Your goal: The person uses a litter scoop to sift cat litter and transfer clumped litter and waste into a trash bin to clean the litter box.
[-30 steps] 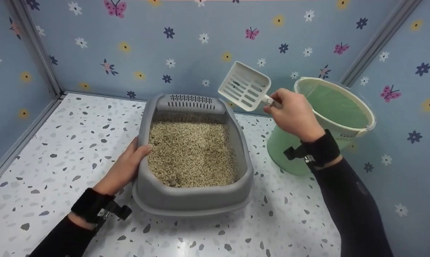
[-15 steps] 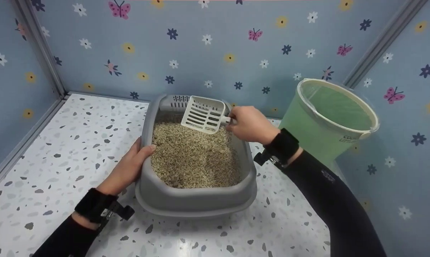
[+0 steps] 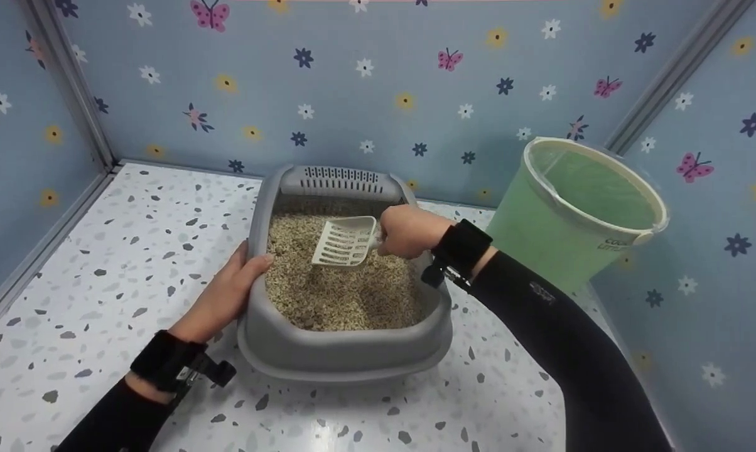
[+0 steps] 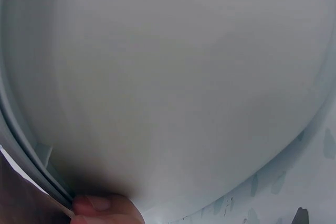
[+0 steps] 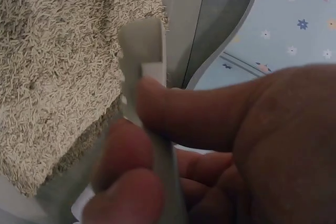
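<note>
A grey litter box (image 3: 346, 355) filled with tan pellet litter (image 3: 353, 295) stands mid-table in the head view. My left hand (image 3: 230, 285) grips its left rim, thumb over the edge; the left wrist view shows those fingertips (image 4: 107, 208) curled under the box's pale underside. With my right hand (image 3: 409, 231) I hold a white slotted litter scoop (image 3: 345, 242) by its handle, thumb on top and fingers wrapped beneath, as the right wrist view shows. The scoop's slotted face is over the litter, tilted, its front edge right at the pellets.
A green bucket (image 3: 541, 220) with a cream rim and a clear liner stands to the right, behind my right forearm. Blue flowered panels (image 3: 365, 94) wall the speckled white table (image 3: 152, 226) at the back and both sides.
My right hand has brought the scoop from beside the bucket leftward and down over the litter box, to the litter's surface. My left hand keeps its place on the rim.
</note>
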A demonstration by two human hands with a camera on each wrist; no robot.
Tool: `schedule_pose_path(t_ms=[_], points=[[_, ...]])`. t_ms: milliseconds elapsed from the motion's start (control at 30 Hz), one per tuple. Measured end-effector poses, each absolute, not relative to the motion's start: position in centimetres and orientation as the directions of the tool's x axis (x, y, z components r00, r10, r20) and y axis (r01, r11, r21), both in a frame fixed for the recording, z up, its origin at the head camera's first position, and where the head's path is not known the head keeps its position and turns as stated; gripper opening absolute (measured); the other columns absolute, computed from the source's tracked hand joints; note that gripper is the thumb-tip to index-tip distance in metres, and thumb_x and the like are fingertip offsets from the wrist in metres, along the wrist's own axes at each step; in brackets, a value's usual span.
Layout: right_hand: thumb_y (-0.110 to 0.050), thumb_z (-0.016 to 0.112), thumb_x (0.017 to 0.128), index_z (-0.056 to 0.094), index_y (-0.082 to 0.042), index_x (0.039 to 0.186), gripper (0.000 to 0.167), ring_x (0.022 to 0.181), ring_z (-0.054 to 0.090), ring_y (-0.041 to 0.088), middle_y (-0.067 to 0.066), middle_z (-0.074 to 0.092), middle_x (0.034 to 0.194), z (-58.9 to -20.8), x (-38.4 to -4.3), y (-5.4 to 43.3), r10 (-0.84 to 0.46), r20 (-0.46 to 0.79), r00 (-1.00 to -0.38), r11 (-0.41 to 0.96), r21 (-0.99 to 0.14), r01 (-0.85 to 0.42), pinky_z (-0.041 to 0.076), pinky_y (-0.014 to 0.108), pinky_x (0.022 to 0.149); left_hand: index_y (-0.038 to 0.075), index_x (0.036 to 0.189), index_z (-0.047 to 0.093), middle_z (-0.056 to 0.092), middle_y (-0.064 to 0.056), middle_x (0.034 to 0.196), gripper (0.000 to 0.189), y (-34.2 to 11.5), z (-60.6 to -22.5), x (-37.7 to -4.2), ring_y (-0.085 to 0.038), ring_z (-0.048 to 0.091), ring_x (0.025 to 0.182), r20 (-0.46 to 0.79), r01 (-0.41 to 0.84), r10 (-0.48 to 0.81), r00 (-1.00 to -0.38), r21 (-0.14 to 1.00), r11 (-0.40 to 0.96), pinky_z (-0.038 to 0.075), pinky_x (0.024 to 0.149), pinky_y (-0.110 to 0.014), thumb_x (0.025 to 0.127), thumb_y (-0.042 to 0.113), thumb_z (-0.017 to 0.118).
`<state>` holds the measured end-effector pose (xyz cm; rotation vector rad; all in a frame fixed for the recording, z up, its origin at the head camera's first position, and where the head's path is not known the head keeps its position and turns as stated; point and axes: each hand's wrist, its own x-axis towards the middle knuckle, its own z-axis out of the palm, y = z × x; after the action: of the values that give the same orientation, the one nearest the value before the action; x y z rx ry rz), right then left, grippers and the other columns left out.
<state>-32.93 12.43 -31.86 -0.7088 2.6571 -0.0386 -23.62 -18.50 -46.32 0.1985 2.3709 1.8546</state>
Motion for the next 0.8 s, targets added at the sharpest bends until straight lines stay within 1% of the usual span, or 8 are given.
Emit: schedule_pose_path(t_ms=[67,167,400,500,567,600,700,800], points=[[-0.019,0.076,0.106,0.053,-0.016,0.067,0.045,0.050,0.045,0.011,-0.006,0.048,0.057,-32.1,-33.1,12.0,-0.463,-0.427,-0.777,0.880,-0.112,-0.462,0.043,0.029,0.056,0.029,0.181,0.002,0.016,-0.026,0.182,0.088,-18.5,-46.3,-23.6,-0.047,0.033,0.158,-0.016,0.027,0.180,-0.983,0.972,0.234,0.026,0.127,-0.073,0.115,0.063,0.048],[-0.018,0.074,0.106,0.056,-0.016,0.070,0.040,0.050,0.055,0.010,-0.004,0.058,0.060,-32.5,-33.4,11.4,-0.453,-0.486,-0.747,0.878,-0.097,-0.469,0.049,0.026,0.055,0.027,0.181,0.001,0.013,-0.025,0.183,0.089,-18.5,-46.4,-23.6,-0.047,0.028,0.162,-0.013,0.030,0.184,-0.983,0.972,0.231,0.023,0.129,-0.073,0.114,0.063,0.047],[-0.018,0.069,0.109,0.056,-0.016,0.065,0.046,0.053,0.064,0.016,0.000,0.062,0.059,-33.5,-33.8,10.7,-0.484,-0.548,-0.682,0.850,-0.110,-0.515,0.053,0.027,0.060,0.026,0.181,0.000,0.009,-0.021,0.184,0.090,-18.3,-46.5,-23.7,-0.045,0.022,0.166,0.001,0.042,0.191,-0.982,0.977,0.211,0.018,0.132,-0.070,0.114,0.063,0.048],[-0.019,0.069,0.108,0.060,-0.012,0.063,0.046,0.054,0.065,0.018,0.001,0.064,0.058,-34.3,-33.9,10.3,-0.469,-0.567,-0.677,0.850,-0.081,-0.521,0.053,0.027,0.058,0.026,0.181,0.001,0.010,-0.021,0.184,0.089,-18.3,-46.4,-23.7,-0.045,0.023,0.165,-0.003,0.038,0.188,-0.982,0.976,0.213,0.019,0.131,-0.071,0.115,0.063,0.048],[-0.017,0.070,0.107,0.063,-0.011,0.064,0.045,0.054,0.064,0.019,0.001,0.064,0.058,-34.7,-34.0,10.1,-0.455,-0.575,-0.680,0.852,-0.059,-0.520,0.051,0.028,0.056,0.025,0.181,0.001,0.011,-0.022,0.184,0.090,-18.4,-46.3,-23.6,-0.045,0.024,0.165,-0.008,0.034,0.185,-0.983,0.975,0.218,0.020,0.131,-0.072,0.114,0.063,0.048],[-0.018,0.071,0.107,0.062,-0.012,0.064,0.044,0.053,0.061,0.018,0.000,0.063,0.057,-34.9,-34.0,10.0,-0.458,-0.572,-0.681,0.845,-0.042,-0.533,0.049,0.028,0.057,0.025,0.181,0.001,0.012,-0.022,0.184,0.089,-18.4,-46.3,-23.6,-0.045,0.025,0.165,-0.008,0.033,0.185,-0.983,0.976,0.217,0.020,0.131,-0.072,0.115,0.062,0.048],[-0.023,0.073,0.105,0.054,-0.015,0.064,0.046,0.053,0.050,0.015,-0.005,0.052,0.057,-35.4,-34.1,9.8,-0.480,-0.559,-0.676,0.820,-0.012,-0.572,0.043,0.030,0.057,0.025,0.181,0.001,0.012,-0.023,0.184,0.088,-18.5,-46.3,-23.6,-0.046,0.026,0.164,-0.007,0.034,0.187,-0.982,0.976,0.217,0.021,0.130,-0.072,0.115,0.061,0.047],[-0.029,0.074,0.105,0.043,-0.018,0.064,0.053,0.054,0.039,0.013,-0.007,0.039,0.060,-35.6,-34.2,9.8,-0.512,-0.545,-0.664,0.796,-0.011,-0.605,0.037,0.031,0.057,0.026,0.181,0.001,0.012,-0.023,0.184,0.089,-18.6,-46.3,-23.6,-0.046,0.027,0.163,-0.007,0.035,0.189,-0.982,0.976,0.215,0.022,0.130,-0.073,0.115,0.062,0.047]])
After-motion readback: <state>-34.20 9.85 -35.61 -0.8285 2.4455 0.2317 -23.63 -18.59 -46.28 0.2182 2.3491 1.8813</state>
